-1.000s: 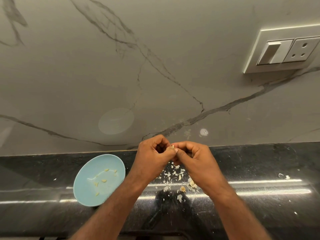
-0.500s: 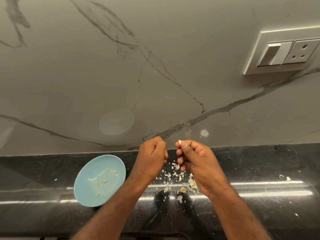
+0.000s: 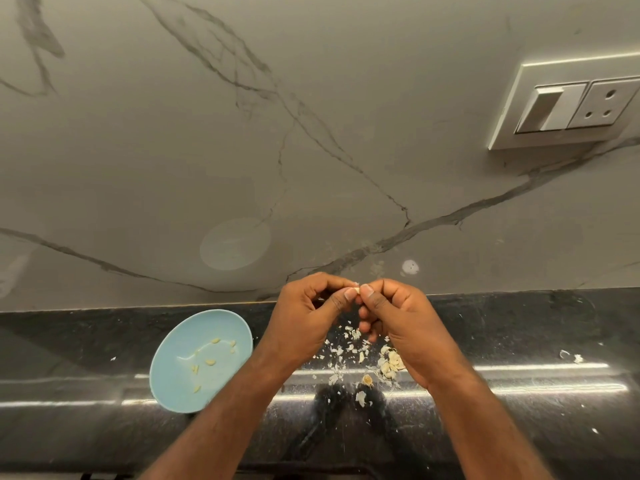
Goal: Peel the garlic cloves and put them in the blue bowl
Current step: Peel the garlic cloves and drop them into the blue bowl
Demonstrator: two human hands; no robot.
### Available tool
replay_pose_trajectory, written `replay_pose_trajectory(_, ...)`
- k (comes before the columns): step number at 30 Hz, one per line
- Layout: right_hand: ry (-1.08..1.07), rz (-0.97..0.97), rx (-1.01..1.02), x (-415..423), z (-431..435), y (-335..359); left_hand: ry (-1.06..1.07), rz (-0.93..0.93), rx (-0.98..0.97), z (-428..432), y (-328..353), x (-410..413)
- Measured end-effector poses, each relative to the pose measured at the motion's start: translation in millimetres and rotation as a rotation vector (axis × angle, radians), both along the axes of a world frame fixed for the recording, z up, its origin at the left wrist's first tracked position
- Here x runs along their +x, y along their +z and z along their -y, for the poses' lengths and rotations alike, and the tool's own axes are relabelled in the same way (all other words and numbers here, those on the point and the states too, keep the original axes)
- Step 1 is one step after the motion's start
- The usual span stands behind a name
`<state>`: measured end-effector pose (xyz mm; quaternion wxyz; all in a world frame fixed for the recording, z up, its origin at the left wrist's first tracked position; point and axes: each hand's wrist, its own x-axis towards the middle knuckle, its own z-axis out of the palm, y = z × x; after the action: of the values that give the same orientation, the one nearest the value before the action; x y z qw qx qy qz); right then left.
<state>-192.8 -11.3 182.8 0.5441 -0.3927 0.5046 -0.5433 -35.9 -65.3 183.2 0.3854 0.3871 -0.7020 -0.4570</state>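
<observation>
The black tabletop (image 3: 519, 341) spans the lower frame. At lower left sits the blue bowl (image 3: 173, 386) (a few peeled cloves (image 3: 210, 362) inside). At centre, the left hand (image 3: 304, 323) and right hand (image 3: 405, 323) meet, both pinching one garlic clove (image 3: 356, 290) above scattered skins (image 3: 346, 355).

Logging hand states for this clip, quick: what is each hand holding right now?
Left hand: fingers curled, pinching the garlic clove.
Right hand: fingers curled, pinching the same garlic clove.

Glossy black stone countertop (image 3: 519, 341), streaked reflections; matt grey-veined marble wall (image 3: 173, 150); smooth pale-blue plastic-looking bowl (image 3: 173, 358); papery white garlic skins (image 3: 341, 355).
</observation>
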Motion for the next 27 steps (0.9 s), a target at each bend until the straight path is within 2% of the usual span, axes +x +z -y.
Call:
replay_pose_trajectory(5, -0.127, -0.165, -0.098, 4, -1, 3, 0.046, -0.007, -0.019, -1, -1, -1)
replay_pose_trajectory(11, -0.227, -0.091, -0.113, 8, -1, 1, 0.077, -0.072, 0.016, -8, -2, -4)
replay_pose_trajectory(18, -0.121, 0.038, -0.139, 4, 1, 0, 0.089, -0.272, 0.215, -11, 0, -6)
replay_pose_trajectory(27, -0.100, -0.072, -0.127, 1, 1, -1, 0.059, -0.358, 0.335, -14, 1, -9)
